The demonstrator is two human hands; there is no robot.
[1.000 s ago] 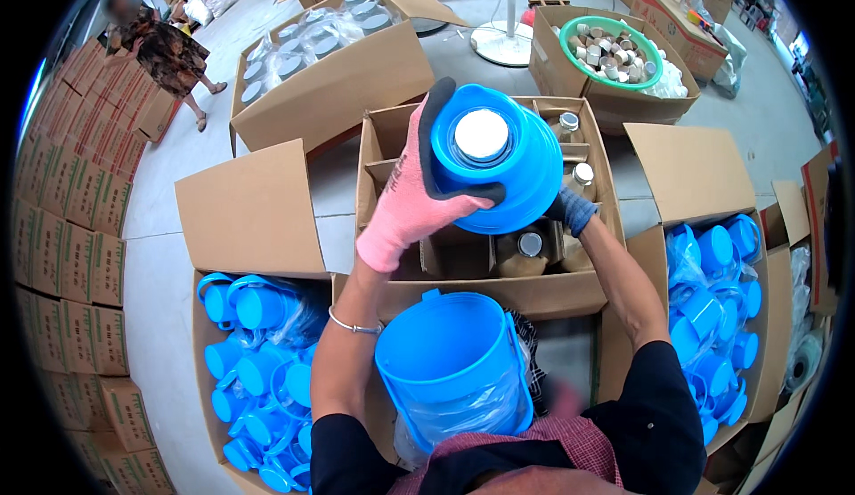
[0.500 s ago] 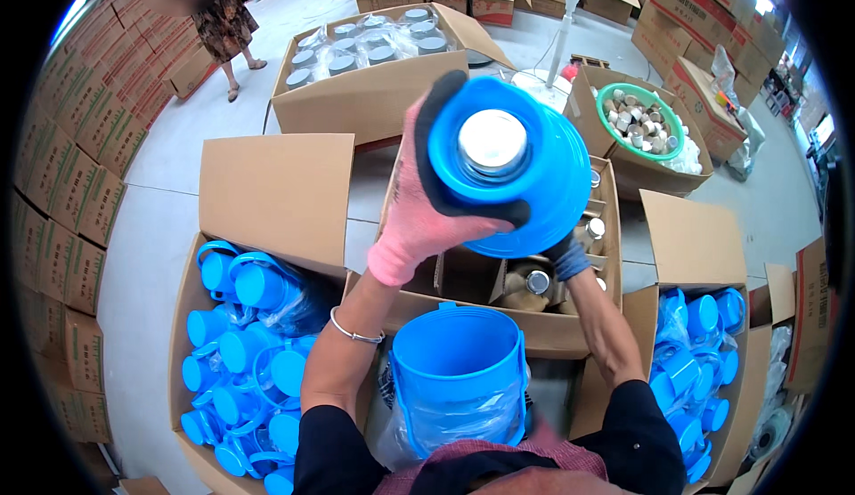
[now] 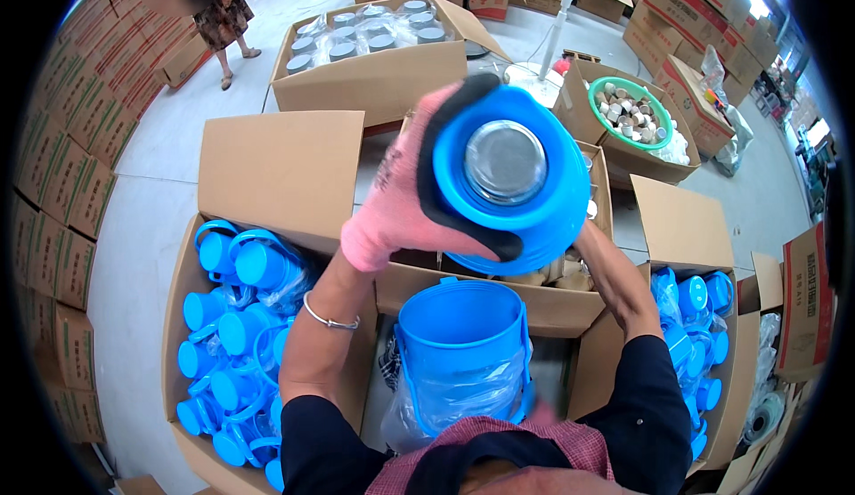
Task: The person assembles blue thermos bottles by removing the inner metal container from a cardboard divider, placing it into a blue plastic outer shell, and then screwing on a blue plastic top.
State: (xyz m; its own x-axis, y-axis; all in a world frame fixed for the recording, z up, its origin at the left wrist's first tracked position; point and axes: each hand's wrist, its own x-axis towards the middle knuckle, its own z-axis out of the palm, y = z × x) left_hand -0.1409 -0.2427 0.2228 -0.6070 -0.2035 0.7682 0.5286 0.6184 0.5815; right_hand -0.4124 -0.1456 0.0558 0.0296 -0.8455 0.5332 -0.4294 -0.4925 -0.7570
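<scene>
My left hand, in a pink glove with black palm and fingers, is closed around the collar of a wide blue plastic piece. A round silver top shows in the middle of that piece. My right forearm reaches up behind the blue piece, which hides my right hand and its fingers. Below, close to my body, stands an open blue bucket-like container with a side handle and clear plastic film around it. The held piece is up in the air above a divided cardboard box.
Open cartons of blue lidded containers stand left and right. Farther off are a carton of grey-topped items, a green basin of small caps and a white fan stand. Stacked cartons line the left, where a person stands.
The blue piece has tilted, so its silver top faces me more fully and looks larger. My left hand has shifted slightly left with it. The right glove has gone out of sight behind the piece.
</scene>
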